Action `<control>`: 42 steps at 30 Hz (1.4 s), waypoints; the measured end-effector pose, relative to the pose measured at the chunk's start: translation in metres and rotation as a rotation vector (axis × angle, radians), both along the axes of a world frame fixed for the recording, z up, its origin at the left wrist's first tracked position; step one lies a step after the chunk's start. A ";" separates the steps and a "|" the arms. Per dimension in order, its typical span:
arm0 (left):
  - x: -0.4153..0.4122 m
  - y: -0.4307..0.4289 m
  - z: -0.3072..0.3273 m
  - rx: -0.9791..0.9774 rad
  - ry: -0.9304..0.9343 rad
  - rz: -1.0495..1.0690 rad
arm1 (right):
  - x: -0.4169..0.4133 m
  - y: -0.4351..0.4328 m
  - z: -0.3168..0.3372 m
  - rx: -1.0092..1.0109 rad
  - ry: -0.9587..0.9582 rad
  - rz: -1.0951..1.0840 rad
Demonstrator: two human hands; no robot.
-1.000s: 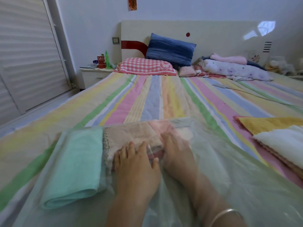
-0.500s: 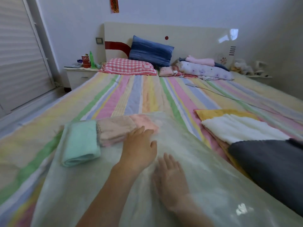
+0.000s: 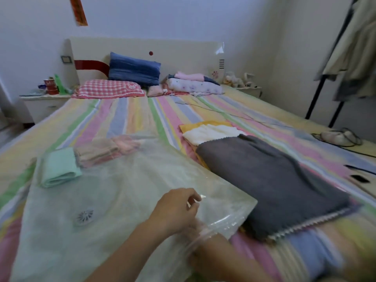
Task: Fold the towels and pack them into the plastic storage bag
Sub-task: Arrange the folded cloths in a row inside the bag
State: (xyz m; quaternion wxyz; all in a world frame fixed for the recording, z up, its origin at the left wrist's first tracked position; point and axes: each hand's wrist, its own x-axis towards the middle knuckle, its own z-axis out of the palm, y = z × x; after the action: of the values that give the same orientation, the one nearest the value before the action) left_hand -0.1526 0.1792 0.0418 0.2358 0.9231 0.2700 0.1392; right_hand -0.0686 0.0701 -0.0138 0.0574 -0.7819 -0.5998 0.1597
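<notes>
A striped bed [image 3: 126, 119] fills the white room, with the plastic storage bag [image 3: 122, 190] flat on it. Three sit inside the bag's far end, a green towel [image 3: 59, 167], beige towel [image 3: 97, 151] and pink towel [image 3: 126, 142]; three lie right of the bag, a grey towel [image 3: 274, 184], white towel [image 3: 211, 133] and yellow towel [image 3: 193, 126]. The left hand [image 3: 175, 208] pinches the bag's top sheet in its grip; the right hand [image 3: 198, 234] is blurred under the plastic, so its grip cannot be told.

The left grip [image 3: 177, 209] and the left forearm [image 3: 130, 247] are bare. The right forearm [image 3: 227, 261] is bare too. A thin pale band curves across its wrist, blurred behind the plastic storage bag [image 3: 122, 190]; whether it is a bangle cannot be told.
</notes>
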 end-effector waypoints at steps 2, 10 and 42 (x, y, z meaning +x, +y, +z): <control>0.007 -0.025 -0.006 0.014 0.081 -0.052 | 0.010 -0.026 0.008 0.038 0.062 0.093; 0.009 -0.062 -0.048 0.421 0.388 -0.086 | 0.068 -0.092 0.029 0.551 -0.222 -0.155; 0.044 -0.036 0.005 -0.236 -0.395 -0.082 | 0.086 -0.070 0.027 0.830 -0.303 -0.223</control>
State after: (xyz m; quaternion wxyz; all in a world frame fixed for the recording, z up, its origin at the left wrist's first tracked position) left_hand -0.1084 0.1428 0.0472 0.3958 0.8543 0.1952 0.2747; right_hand 0.0179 -0.0002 0.0128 0.2944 -0.7669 -0.5270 -0.2178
